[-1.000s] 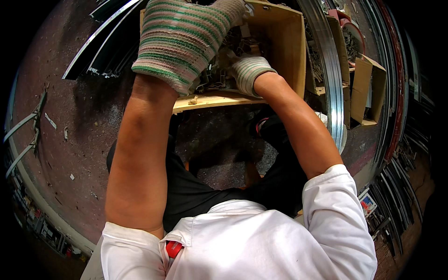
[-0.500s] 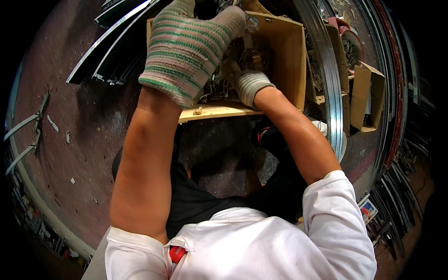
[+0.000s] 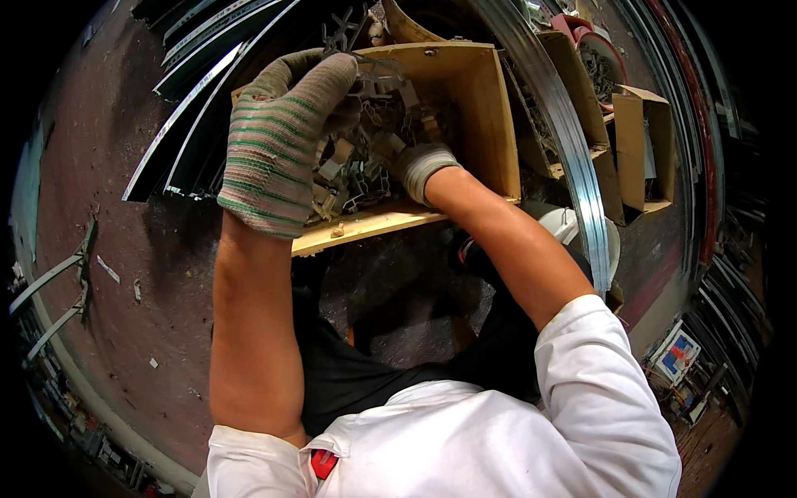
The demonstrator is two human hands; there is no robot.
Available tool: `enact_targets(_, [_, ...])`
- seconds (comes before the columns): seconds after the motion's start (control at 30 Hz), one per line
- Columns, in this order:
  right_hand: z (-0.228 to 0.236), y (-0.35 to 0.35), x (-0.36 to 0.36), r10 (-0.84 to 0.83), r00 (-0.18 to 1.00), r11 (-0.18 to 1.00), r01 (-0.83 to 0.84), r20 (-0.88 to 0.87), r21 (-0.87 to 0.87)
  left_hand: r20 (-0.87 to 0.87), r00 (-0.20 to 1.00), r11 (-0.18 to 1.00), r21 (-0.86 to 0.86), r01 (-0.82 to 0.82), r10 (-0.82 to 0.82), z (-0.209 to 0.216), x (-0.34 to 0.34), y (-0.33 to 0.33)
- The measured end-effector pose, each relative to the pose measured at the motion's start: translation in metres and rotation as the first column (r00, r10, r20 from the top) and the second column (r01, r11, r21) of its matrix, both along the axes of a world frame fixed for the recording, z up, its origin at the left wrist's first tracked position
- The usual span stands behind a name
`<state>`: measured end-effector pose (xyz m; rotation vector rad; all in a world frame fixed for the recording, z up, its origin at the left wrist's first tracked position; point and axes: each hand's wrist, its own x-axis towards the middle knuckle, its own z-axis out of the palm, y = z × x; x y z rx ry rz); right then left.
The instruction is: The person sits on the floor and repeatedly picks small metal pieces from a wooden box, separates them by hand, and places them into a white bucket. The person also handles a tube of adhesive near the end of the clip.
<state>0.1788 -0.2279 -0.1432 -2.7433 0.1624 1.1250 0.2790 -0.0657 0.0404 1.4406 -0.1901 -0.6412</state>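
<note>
My left hand (image 3: 274, 153), in a striped knit glove, is raised over the left side of a wooden box (image 3: 486, 124). Its thumb and fingers are closed on thin, branching metal clips (image 3: 339, 37) that stick out beyond the fingertips. Inside the box lies a jumbled heap of small metal pieces (image 3: 353, 178), some silvery, some brassy. My right hand (image 3: 425, 168), gloved too, reaches down into the heap near the box's near wall. Its fingers curl in among the pieces; shadow and clutter hide what they grip.
Long metal profiles (image 3: 573, 141) run past the box's right side. Beyond them stand open cardboard boxes (image 3: 647, 145) and a red container (image 3: 602, 58) of small parts. Dark strips (image 3: 212, 108) lie at the left. A white bucket (image 3: 613, 249) stands near my right elbow.
My left hand has drawn back left and lower in the view, showing more of the heap. The right hand stays in the box. The box has shifted left in the view as the head moved.
</note>
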Motion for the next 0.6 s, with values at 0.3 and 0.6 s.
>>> enact_targets(0.3, [0.000,-0.009,0.000,0.089,0.991,0.995,-0.085,-0.097,0.046,0.042,0.999,1.000,0.017,0.005,-0.006,-0.004,0.002,0.001])
enact_targets(0.6, [-0.011,-0.004,0.004,0.012,0.994,1.000,-0.012,-0.107,-0.002,0.035,0.999,1.000,-0.027,0.008,-0.007,-0.009,0.006,0.005])
